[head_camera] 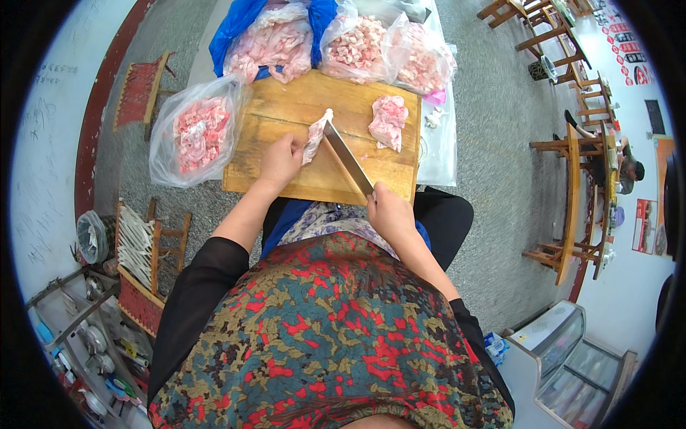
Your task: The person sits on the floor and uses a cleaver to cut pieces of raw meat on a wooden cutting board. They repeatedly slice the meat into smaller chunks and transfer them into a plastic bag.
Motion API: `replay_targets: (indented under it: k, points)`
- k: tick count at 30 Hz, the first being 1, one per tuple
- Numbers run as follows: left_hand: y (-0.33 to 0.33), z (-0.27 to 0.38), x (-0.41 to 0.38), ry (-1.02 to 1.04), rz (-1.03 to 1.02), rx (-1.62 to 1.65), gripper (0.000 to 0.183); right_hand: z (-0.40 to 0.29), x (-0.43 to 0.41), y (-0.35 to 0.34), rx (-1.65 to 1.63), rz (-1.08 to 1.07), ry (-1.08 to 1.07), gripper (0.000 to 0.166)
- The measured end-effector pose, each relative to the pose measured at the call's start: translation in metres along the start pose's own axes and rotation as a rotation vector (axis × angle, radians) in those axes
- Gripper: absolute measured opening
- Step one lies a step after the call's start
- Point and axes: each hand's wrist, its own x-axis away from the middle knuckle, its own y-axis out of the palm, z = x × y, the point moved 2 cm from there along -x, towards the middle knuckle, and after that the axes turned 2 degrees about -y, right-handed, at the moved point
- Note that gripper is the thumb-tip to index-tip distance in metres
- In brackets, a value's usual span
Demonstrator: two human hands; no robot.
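Note:
A wooden cutting board (pixel 332 185) lies in front of me. My right hand (pixel 390 212) is closed around the handle of a knife (pixel 348 158) with a long, broad blade, its far end at a strip of pale raw meat or fat (pixel 317 137). The fingers of my left hand (pixel 281 160) are on the near left side of that strip. A larger piece of pink raw meat (pixel 388 122) rests on the board's right part, apart from both hands. Left of the board, a clear plastic bag (pixel 161 153) holds chopped pink meat (pixel 198 131).
Beyond the board are a blue bag (pixel 218 45) of large fatty pieces and clear bags holding diced meat (pixel 356 47). Low stools (pixel 140 94) stand to the left. At right, a person (pixel 631 169) sits by wooden tables and benches (pixel 573 214). A glass-topped freezer (pixel 581 370) stands lower right.

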Motion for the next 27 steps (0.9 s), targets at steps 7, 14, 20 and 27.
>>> replay_targets:
  k: [7,14,20,27]
  points:
    - [0.011,0.004,0.011,0.092,0.108,0.094,0.014,-0.006,0.013,-0.001,-0.110,0.052,-0.086,0.020]
    - [0.018,0.019,0.010,0.112,0.102,0.017,0.018,-0.014,-0.003,0.004,0.090,-0.007,-0.070,0.021]
    - [0.016,0.006,-0.008,-0.023,0.063,0.195,0.022,0.001,-0.008,-0.021,0.035,-0.040,-0.086,0.020]
    - [0.004,0.042,0.007,0.341,0.163,-0.186,0.021,0.006,-0.012,-0.027,-0.019,-0.048,-0.062,0.019]
